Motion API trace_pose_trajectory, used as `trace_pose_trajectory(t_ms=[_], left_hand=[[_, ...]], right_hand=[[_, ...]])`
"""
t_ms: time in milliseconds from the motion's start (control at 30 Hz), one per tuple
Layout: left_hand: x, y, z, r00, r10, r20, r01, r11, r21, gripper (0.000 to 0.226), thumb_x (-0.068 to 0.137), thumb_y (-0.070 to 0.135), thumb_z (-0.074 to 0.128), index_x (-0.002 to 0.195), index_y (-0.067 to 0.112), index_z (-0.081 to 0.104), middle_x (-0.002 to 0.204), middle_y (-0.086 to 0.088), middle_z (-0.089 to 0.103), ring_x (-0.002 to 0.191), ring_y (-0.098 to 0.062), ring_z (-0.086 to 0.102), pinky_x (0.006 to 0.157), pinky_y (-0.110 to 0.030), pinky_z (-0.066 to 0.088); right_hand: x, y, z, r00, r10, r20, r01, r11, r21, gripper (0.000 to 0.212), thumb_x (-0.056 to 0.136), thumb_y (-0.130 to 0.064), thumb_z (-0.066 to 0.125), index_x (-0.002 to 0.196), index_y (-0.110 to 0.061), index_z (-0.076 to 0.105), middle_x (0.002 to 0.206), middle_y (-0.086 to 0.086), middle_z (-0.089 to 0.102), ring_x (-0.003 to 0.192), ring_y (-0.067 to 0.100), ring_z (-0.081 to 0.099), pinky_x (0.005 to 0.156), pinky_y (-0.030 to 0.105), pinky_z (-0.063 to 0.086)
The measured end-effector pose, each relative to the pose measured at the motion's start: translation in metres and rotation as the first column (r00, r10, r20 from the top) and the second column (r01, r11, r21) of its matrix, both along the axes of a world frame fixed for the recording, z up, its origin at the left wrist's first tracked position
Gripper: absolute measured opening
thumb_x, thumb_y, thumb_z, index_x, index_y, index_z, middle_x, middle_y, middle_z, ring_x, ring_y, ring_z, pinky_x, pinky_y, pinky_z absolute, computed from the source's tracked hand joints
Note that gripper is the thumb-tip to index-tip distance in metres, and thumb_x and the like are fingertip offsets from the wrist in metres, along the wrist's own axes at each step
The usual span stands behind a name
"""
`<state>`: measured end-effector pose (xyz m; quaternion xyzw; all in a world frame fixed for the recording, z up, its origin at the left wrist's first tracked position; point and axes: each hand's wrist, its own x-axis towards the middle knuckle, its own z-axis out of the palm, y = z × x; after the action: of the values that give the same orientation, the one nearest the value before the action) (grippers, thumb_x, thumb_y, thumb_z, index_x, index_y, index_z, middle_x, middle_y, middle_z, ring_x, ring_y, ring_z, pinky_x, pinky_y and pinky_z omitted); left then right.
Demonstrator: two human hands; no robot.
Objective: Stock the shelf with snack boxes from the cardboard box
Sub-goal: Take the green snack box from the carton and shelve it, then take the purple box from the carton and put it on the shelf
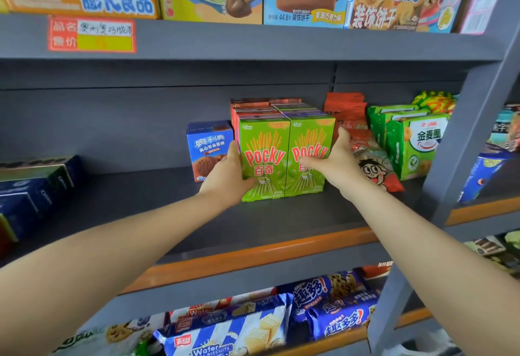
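Two green Pocky boxes stand upright side by side on the grey middle shelf (253, 223). My left hand (228, 178) grips the left green Pocky box (266, 153) at its lower left edge. My right hand (334, 161) wraps around the right side of the right green Pocky box (311, 141), thumb across its front. Behind them stand further rows of Pocky boxes (267, 108), red and green. The cardboard box is not in view.
A blue Oreo box (208, 144) stands just left of my left hand. Orange and red snack bags (365, 147) and green bags (416, 141) crowd the right. Dark blue boxes (31, 186) lie at far left. A grey upright post (455, 158) bounds the right side.
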<state>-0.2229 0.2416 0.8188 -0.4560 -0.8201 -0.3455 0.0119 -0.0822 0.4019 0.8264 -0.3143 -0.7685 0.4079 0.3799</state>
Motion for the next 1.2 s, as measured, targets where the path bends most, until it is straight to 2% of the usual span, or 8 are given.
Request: trace_pose_trajectory(t_ms=[167, 267, 433, 567, 733, 933, 1067, 1200], left_hand=[[0.014, -0.018, 0.014, 0.995, 0.078, -0.063, -0.077, 0.997, 0.028, 0.075, 0.081, 0.031, 0.066, 0.138, 0.006, 0.024, 0.126, -0.012, 0.051, 0.118, -0.027, 0.05, 0.091, -0.036, 0.042], [0.037, -0.038, 0.021, 0.955, 0.129, -0.267, -0.108, 0.99, 0.09, 0.058, 0.083, 0.022, 0.061, 0.135, 0.007, 0.039, 0.127, -0.014, 0.045, 0.121, -0.033, 0.042, 0.097, -0.045, 0.041], [0.103, -0.084, 0.004, 0.831, -0.02, -0.556, 0.121, 0.982, 0.145, 0.036, 0.081, 0.031, 0.044, 0.104, 0.009, 0.061, 0.095, -0.01, 0.062, 0.087, -0.031, 0.06, 0.065, -0.043, 0.055], [0.158, -0.12, -0.047, 0.778, -0.1, -0.62, 0.189, 0.979, 0.08, 0.019, 0.084, 0.019, 0.047, 0.094, 0.01, 0.061, 0.084, -0.011, 0.062, 0.07, -0.03, 0.062, 0.051, -0.033, 0.049], [0.195, -0.161, -0.162, 0.879, -0.214, -0.425, 0.182, 0.977, -0.114, 0.017, 0.083, 0.022, 0.045, 0.098, 0.019, 0.052, 0.087, -0.008, 0.065, 0.063, -0.027, 0.065, 0.038, -0.03, 0.048], [0.207, -0.218, -0.338, 0.994, -0.108, -0.023, 0.09, 0.915, -0.394, 0.03, 0.076, 0.028, 0.036, 0.097, 0.022, 0.057, 0.088, -0.005, 0.069, 0.064, -0.021, 0.067, 0.036, -0.025, 0.046], [0.215, -0.267, -0.456, 0.969, 0.13, 0.212, 0.0, 0.853, -0.523, 0.071, 0.07, 0.048, 0.014, 0.116, 0.017, 0.058, 0.121, -0.005, 0.058, 0.097, -0.027, 0.061, 0.073, -0.034, 0.051], [0.219, -0.304, -0.572, 0.914, 0.247, 0.323, 0.023, 0.762, -0.648, 0.04, 0.089, 0.031, 0.035, 0.125, 0.022, 0.049, 0.13, 0.003, 0.048, 0.107, -0.026, 0.056, 0.082, -0.033, 0.046]], right_hand=[[0.026, -0.013, 0.008, 0.995, -0.094, -0.028, 0.098, 0.96, 0.262, 0.092, 0.075, -0.024, 0.077, 0.146, -0.009, 0.019, 0.146, 0.011, 0.035, 0.132, 0.024, 0.037, 0.11, 0.042, 0.033], [0.053, -0.032, 0.011, 0.995, -0.079, -0.06, 0.099, 0.859, 0.502, 0.054, 0.081, -0.019, 0.07, 0.128, -0.008, 0.047, 0.112, 0.007, 0.059, 0.098, 0.023, 0.055, 0.09, 0.04, 0.046], [0.104, -0.069, -0.003, 0.969, 0.247, 0.004, -0.186, 0.717, 0.672, 0.017, 0.083, -0.019, 0.057, 0.095, -0.009, 0.064, 0.074, -0.02, 0.052, 0.06, 0.015, 0.052, 0.064, 0.019, 0.042], [0.144, -0.102, -0.043, 0.907, 0.407, 0.107, -0.363, 0.627, 0.689, 0.016, 0.084, -0.018, 0.054, 0.083, -0.007, 0.066, 0.067, -0.006, 0.062, 0.057, 0.013, 0.051, 0.058, 0.012, 0.036], [0.179, -0.123, -0.143, 0.765, 0.537, 0.354, -0.643, 0.634, 0.43, 0.022, 0.085, -0.027, 0.05, 0.083, -0.012, 0.065, 0.067, 0.002, 0.065, 0.058, 0.021, 0.06, 0.054, 0.036, 0.047], [0.202, -0.161, -0.332, 0.566, 0.579, 0.587, -0.644, 0.755, -0.124, 0.009, 0.086, -0.015, 0.062, 0.095, -0.015, 0.064, 0.072, -0.013, 0.059, 0.067, 0.009, 0.056, 0.068, 0.028, 0.046], [0.208, -0.214, -0.476, 0.397, 0.598, 0.697, -0.518, 0.772, -0.368, 0.014, 0.086, -0.012, 0.059, 0.1, -0.014, 0.062, 0.077, -0.009, 0.055, 0.06, -0.002, 0.049, 0.064, 0.017, 0.039], [0.209, -0.277, -0.626, 0.269, 0.638, 0.722, -0.485, 0.737, -0.47, 0.028, 0.087, -0.016, 0.06, 0.113, -0.007, 0.056, 0.096, -0.007, 0.054, 0.096, 0.018, 0.056, 0.09, 0.032, 0.042]])
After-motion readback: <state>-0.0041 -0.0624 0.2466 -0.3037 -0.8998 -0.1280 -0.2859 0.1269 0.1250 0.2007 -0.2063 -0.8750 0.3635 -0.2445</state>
